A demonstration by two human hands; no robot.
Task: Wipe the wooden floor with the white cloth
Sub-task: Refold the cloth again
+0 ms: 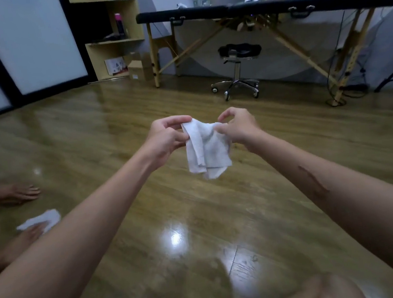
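Above a glossy wooden floor, seen from the head-worn camera, a person holds a white cloth in the air with both arms stretched forward. Left hand pinches the cloth's upper left corner between thumb and curled fingers; right hand pinches the upper right edge in the same way. Between them the cloth hangs slack and partly folded, its lower corners dangling clear of the boards and not touching them. Judging by this, the cloth is being opened or refolded ahead of a stroke, and no wiping contact is being made at this moment.

At the left edge of the same view, another person's hand rests on a second cloth lying flat on the floor, with a bare foot just beyond it. Further back stand a black-topped folding table, a wheeled stool beneath it, and a wooden shelf unit against the wall.

Risks from here look modest but real. Both grips are light, corner-only pinches, so the cloth could slip from one hand and drop in a bunch, leaving only a small wad to wipe with. Boards shine with reflected light and may be wet, which could make a kneeling position slippery. A wide sweep to the left could also run into the other person's hand and cloth nearby.
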